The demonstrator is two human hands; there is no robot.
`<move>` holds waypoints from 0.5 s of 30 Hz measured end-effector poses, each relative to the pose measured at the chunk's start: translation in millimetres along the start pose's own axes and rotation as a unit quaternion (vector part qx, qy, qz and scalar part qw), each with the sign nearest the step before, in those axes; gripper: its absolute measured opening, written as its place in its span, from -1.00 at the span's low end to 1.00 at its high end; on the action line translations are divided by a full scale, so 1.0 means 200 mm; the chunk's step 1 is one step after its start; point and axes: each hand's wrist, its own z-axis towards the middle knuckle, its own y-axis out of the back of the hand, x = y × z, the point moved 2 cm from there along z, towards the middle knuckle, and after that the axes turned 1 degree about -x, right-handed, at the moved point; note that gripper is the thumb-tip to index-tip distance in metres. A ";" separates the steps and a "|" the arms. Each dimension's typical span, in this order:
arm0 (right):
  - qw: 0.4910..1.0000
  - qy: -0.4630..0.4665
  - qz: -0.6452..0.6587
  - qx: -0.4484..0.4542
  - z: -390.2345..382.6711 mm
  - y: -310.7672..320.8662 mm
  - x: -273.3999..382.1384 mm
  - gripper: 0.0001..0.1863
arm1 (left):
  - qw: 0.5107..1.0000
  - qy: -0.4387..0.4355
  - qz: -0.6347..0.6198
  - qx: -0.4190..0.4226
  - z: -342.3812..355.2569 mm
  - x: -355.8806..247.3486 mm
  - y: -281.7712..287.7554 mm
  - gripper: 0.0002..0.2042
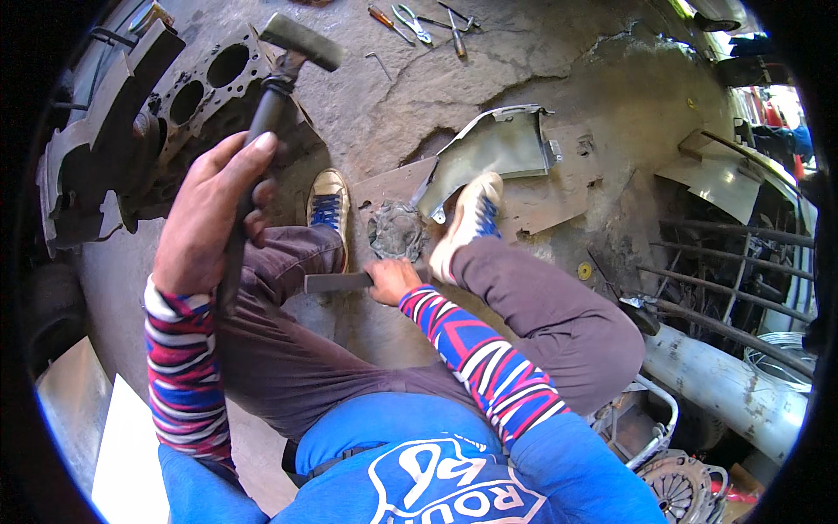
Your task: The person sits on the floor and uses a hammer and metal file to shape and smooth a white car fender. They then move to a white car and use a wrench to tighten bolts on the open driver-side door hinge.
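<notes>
Your left hand [209,205] was wrapped firmly around the handle of a raised hammer [271,103], while your right hand [394,281] closed around a flat bar [337,283] between your legs. The curved metal panel [496,150] lay by your right shoe [471,218].

1. Gripping a hammer [269,109] in the left hand [199,210], with its head uppermost.
2. Holding a flat dark bar [336,282] in the right hand [394,282], near a rumpled grey lump [395,229] on the floor [349,109].
3. Planting the right shoe [471,218] at the edge of a curved grey panel [497,153], too close to tell whether touching.
4. Showing pliers [412,24] and a screwdriver [381,16] farther off.
5. Showing an engine block [214,103] with round bores at upper left, and a large pale cylinder [724,384] at lower right.
</notes>
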 end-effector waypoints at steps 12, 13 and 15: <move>0.952 -0.261 -0.019 0.156 -0.19 -0.15 -0.59 -0.67 | 0.989 0.067 -0.130 0.035 0.06 0.09 -0.20 -0.67; 0.946 -0.290 -0.018 0.142 -0.19 -0.14 -0.61 -0.65 | 0.990 0.056 -0.124 0.035 0.08 0.09 -0.20 -0.67; 0.940 -0.332 0.003 0.075 -0.13 -0.10 -0.62 -0.61 | 0.997 0.052 -0.049 0.014 0.11 0.10 -0.21 -0.66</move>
